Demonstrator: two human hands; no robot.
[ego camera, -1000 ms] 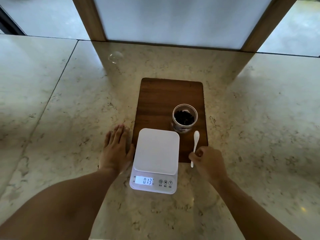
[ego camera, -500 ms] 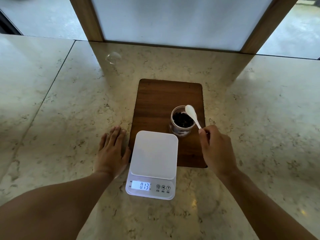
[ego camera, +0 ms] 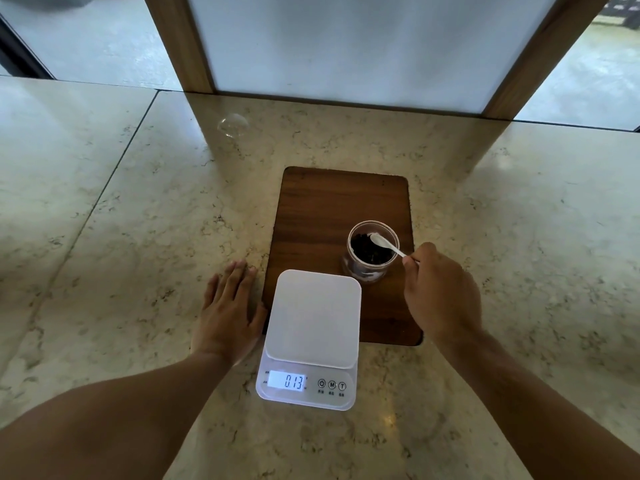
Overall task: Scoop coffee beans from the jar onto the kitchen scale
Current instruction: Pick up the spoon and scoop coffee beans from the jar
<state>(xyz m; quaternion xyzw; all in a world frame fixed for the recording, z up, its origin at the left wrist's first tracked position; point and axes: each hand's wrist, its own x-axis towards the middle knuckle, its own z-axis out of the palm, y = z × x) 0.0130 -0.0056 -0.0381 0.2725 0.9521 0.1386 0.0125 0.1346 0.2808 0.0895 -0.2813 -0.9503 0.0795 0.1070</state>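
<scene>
A polished, veined marble tabletop (ego camera: pixel 138 237) carries a dark wooden board (ego camera: pixel 332 209) with rounded corners. A smooth white plastic scale (ego camera: pixel 313 318), its square platter bare, overlaps the board's near edge; its display (ego camera: pixel 287 380) reads 013. The left hand (ego camera: pixel 228 313) lies flat with fingers spread, beside the scale. The right hand (ego camera: pixel 440 296) pinches a slim white spoon (ego camera: pixel 384 244), bowl dipped into the clear round jar (ego camera: pixel 372 251) of dark coffee beans (ego camera: pixel 363 252).
</scene>
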